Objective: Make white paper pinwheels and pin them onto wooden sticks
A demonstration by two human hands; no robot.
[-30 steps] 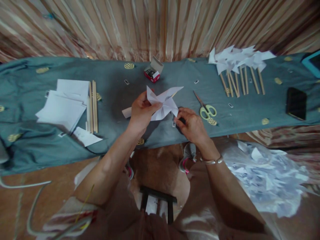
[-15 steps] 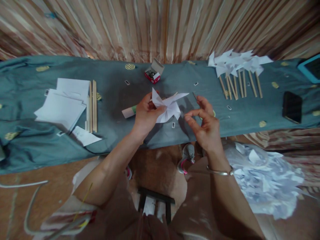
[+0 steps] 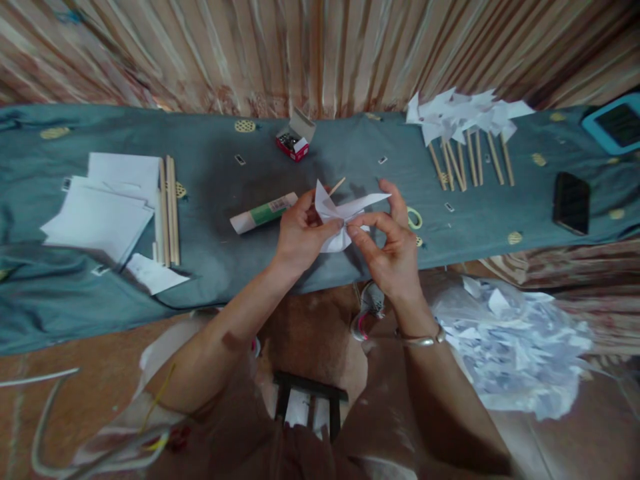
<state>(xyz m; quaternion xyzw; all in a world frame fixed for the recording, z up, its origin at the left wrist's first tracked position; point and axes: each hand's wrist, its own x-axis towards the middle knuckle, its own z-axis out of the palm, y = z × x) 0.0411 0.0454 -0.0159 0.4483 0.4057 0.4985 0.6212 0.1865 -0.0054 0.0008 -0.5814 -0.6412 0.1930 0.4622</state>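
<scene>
My left hand grips a folded white paper pinwheel above the blue-grey cloth; a thin wooden stick pokes out behind the paper. My right hand meets the pinwheel's middle with thumb and forefinger pinched together on something too small to make out. A glue stick lies just left of my left hand.
White paper sheets and wooden sticks lie at the left. A small red box stands open behind. Finished pinwheels lie at the back right, with yellow scissors, a black phone and paper scraps below the table.
My right hand rose from the cloth and came in to the pinwheel's middle with its fingers pinched. The left hand kept its hold on the pinwheel.
</scene>
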